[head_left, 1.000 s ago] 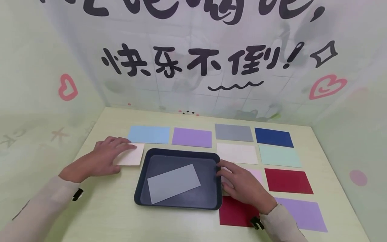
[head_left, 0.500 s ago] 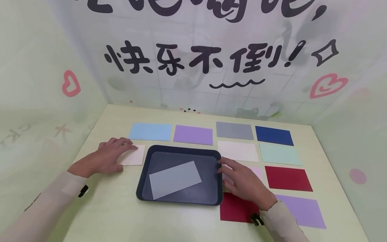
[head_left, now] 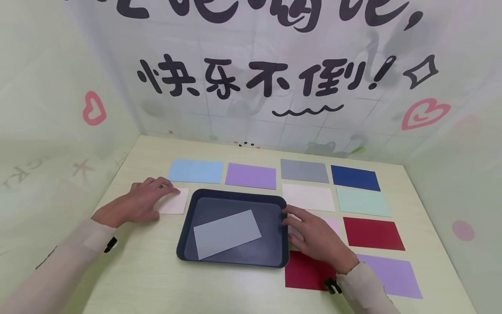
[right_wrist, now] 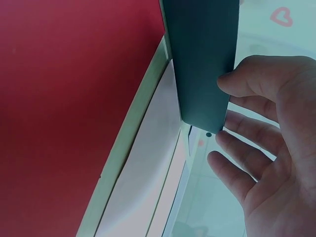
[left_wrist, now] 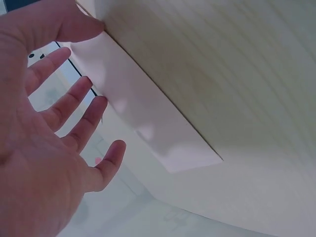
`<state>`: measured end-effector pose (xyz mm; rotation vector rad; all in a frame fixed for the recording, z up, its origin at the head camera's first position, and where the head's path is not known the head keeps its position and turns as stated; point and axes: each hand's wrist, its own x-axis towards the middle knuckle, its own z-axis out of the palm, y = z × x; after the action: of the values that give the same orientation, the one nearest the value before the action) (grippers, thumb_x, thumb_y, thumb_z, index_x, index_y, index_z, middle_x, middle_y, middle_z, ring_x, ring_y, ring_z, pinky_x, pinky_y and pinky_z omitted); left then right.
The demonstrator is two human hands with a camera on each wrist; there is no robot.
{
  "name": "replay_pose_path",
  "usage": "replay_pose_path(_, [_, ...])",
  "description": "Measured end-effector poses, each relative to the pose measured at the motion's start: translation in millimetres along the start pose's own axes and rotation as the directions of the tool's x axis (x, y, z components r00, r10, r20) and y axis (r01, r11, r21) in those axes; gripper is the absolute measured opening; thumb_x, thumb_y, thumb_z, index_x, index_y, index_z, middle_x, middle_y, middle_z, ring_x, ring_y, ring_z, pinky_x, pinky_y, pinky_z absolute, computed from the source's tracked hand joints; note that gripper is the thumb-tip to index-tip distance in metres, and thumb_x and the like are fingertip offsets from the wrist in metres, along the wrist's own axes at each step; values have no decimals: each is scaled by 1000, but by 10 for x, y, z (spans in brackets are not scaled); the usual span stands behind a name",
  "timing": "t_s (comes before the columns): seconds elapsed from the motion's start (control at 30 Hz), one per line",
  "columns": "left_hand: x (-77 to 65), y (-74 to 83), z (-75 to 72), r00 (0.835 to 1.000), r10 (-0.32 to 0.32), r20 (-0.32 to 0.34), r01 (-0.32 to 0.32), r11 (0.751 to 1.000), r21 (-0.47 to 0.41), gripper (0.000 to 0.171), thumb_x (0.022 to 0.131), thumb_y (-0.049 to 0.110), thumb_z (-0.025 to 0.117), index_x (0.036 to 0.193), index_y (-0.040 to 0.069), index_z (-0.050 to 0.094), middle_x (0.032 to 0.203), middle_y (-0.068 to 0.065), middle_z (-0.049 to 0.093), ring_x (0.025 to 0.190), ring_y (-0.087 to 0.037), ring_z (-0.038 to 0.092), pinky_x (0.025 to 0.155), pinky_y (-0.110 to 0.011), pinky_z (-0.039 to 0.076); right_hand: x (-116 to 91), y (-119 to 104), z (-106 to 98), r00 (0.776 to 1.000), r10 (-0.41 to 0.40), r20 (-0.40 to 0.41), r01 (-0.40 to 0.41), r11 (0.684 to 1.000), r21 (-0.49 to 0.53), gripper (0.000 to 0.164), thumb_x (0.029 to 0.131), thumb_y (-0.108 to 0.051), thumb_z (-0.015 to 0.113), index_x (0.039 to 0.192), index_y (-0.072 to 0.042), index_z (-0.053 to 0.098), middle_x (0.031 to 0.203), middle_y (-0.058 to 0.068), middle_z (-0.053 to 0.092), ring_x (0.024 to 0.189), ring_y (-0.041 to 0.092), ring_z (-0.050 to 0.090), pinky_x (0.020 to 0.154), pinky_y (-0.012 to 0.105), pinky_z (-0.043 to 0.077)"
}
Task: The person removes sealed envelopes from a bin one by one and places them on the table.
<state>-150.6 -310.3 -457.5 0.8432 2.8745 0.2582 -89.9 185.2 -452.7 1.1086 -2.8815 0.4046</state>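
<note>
My left hand (head_left: 143,203) is over a pale pink card (head_left: 176,203) left of a dark tray (head_left: 271,244). In the left wrist view, the thumb (left_wrist: 89,28) is at the card's near edge and the fingers spread loosely by its far edge. The card lies flat on the table. My right hand (head_left: 315,235) holds the tray's right rim, fingertips over it. The right wrist view shows the thumb (right_wrist: 234,81) against the outer wall, the other fingers beyond the rim. A light grey card (head_left: 227,233) lies slanted inside the tray.
Behind the tray lie light blue (head_left: 196,171), purple (head_left: 251,175), grey (head_left: 304,170) and dark blue (head_left: 355,178) cards. White, mint (head_left: 363,202), red (head_left: 374,233) and lilac (head_left: 398,277) cards are at right. A red card (head_left: 306,270) lies partly under the right wrist. A printed curtain (head_left: 251,117) backs the table.
The left hand shifts slightly right in the head view, along with a small view shift. The pale pink card and the tray stay where they were; the right hand stays at the rim.
</note>
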Motion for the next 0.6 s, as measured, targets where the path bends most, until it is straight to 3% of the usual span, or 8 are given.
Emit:
replay_pose_path(0.17, [24,15,-13,1000,11,1,-11,1000,9,71,66,1,71,134,19,59,134,-9,46,117,-38,45,82,-64,35,3,-4,-3,1000,0,-3,0,1000,7,39,79,-26,81,115,-17,68,138,5,51,117,18,55,90,33,50])
replay_pose_path(0.3, [98,124,-89,998,50,-28,-50,999,16,69,68,4,69,134,19,58,134,-7,46,118,-36,45,85,-64,34,2,1,0,1000,2,-4,-2,1000,2,39,79,-26,81,115,-17,68,138,5,51,117,18,54,90,33,50])
replay_pose_path(0.43, [245,340,-190,986,147,-84,-142,988,59,61,73,7,63,132,19,59,132,-3,48,117,-33,46,84,-61,35,-2,5,-1,1000,3,-2,-3,1000,0,39,79,-26,81,115,-18,68,138,5,51,118,18,54,90,33,49])
replay_pose_path(0.6, [432,685,-266,954,276,-118,-262,958,119,55,77,10,58,131,19,59,131,-1,50,113,-30,49,84,-56,38,-1,5,-7,1000,1,-8,-1,1000,6,39,79,-26,81,114,-18,68,138,4,51,117,18,54,90,33,50])
